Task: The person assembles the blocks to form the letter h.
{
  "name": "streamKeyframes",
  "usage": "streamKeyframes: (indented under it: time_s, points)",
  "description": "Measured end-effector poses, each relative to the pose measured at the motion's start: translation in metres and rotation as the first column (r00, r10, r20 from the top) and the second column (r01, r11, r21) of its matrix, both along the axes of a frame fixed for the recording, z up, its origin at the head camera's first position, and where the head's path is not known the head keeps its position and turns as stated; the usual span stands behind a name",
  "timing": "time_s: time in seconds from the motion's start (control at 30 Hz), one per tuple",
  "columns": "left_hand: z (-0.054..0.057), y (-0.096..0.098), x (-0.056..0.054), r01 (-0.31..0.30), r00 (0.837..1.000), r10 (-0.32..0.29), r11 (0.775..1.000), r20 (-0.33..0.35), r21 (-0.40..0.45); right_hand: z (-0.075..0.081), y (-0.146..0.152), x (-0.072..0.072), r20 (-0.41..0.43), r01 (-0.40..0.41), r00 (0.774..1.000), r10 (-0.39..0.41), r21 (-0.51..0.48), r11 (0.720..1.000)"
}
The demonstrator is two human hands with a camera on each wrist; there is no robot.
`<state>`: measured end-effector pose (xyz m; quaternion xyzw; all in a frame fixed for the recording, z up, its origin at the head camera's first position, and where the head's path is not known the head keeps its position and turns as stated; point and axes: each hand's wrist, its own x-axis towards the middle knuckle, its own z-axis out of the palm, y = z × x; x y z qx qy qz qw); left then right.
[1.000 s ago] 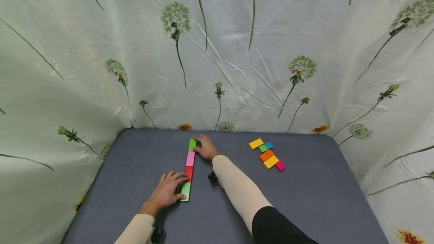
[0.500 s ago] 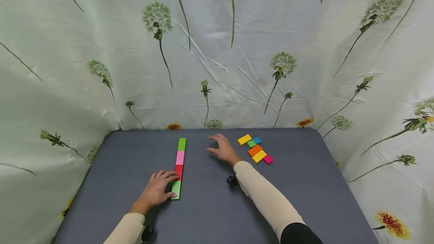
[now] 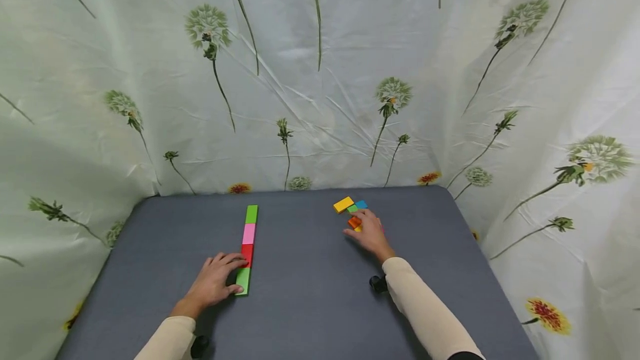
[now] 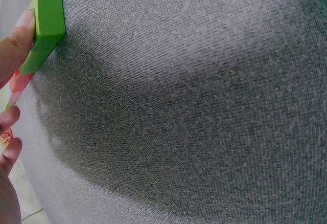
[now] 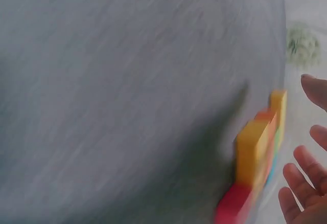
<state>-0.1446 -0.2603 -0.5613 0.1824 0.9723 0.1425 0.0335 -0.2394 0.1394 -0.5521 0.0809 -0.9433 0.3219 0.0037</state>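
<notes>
A straight row of flat rectangular blocks lies on the left of the table: a green block (image 3: 251, 214) at the far end, then a pink block (image 3: 249, 233), a red block (image 3: 247, 251) and a light green block (image 3: 243, 278) nearest. My left hand (image 3: 210, 282) rests at the row's near part, fingertips on the red block and thumb (image 4: 19, 40) against the near green block. Over on the right, my right hand (image 3: 371, 235) hovers above the loose blocks with fingers spread, holding nothing. Beneath it an orange block (image 3: 354, 221) shows partly; a yellow and a magenta block are mostly covered.
Beyond the right hand lie a yellow block (image 3: 343, 204), a small green block (image 3: 352, 209) and a blue block (image 3: 361, 204). The grey table (image 3: 300, 304) ends at a flower-print curtain (image 3: 310, 99) behind and at both sides.
My right hand has left the far end of the row and moved right to above the loose blocks. My left hand stays on the row. The head view has shifted rightward.
</notes>
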Motion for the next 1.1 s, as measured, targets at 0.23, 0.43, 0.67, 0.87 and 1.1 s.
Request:
streamKeyframes:
  time_s: [0.23, 0.43, 0.67, 0.87, 1.1]
  points:
    - [-0.001, 0.0, -0.001, 0.004, 1.0, -0.004, 1.0, -0.002, 0.008, -0.014, 0.032, 0.012, -0.05, 0.106, 0.993, -0.107, -0.023, 0.994]
    - [0.0, -0.001, -0.002, 0.003, 1.0, -0.003, 1.0, 0.005, -0.006, -0.023, 0.039, 0.015, -0.022, 0.139, 0.99, -0.14, -0.03, 0.99]
    - [0.002, 0.0, -0.001, 0.017, 1.0, -0.017, 1.0, 0.007, -0.011, -0.03, 0.038, 0.015, 0.034, 0.179, 0.983, -0.178, -0.028, 0.983]
    - [0.003, 0.0, -0.002, 0.033, 0.999, -0.032, 0.998, 0.03, -0.045, -0.029, 0.033, 0.013, 0.07, 0.21, 0.975, -0.211, 0.024, 0.977]
    - [0.003, -0.001, -0.004, 0.044, 0.999, -0.043, 0.998, 0.028, -0.054, -0.029, 0.028, 0.011, 0.065, 0.234, 0.969, -0.237, 0.045, 0.971]
